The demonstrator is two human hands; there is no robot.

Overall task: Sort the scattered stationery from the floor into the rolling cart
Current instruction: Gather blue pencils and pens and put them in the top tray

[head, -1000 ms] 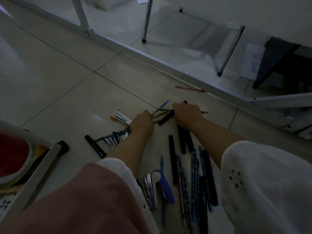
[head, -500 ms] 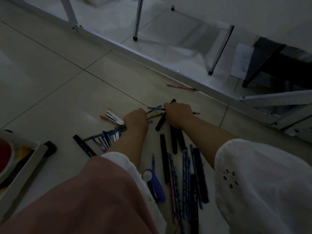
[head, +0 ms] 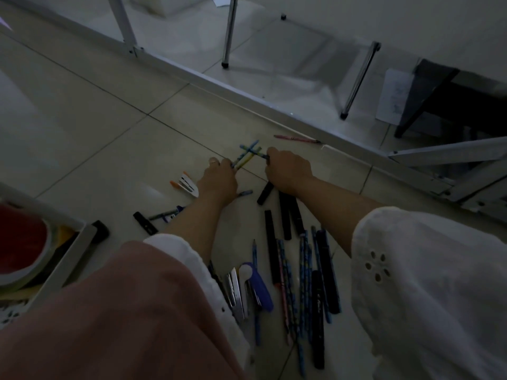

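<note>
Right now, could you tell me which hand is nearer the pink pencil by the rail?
Right: the right hand sits short of the pink pencil; the left hand lies farther off to the left.

left hand [head: 218,182]: grips pencils [head: 248,156] | right hand [head: 288,171]: grips black marker [head: 265,193] | over tiled floor [head: 109,149]

- the near ends of the crossed pencils [head: 248,153] are covered by the left hand [head: 218,183] and the right hand [head: 288,171].
- the cart tray [head: 82,239] and its red roll [head: 19,242] are cut off by the left edge.
- the things beside the purple tool [head: 260,289] are partly hidden by the white sleeve [head: 178,245].
- the print on the black marker [head: 318,303] is too small to be read.
</note>
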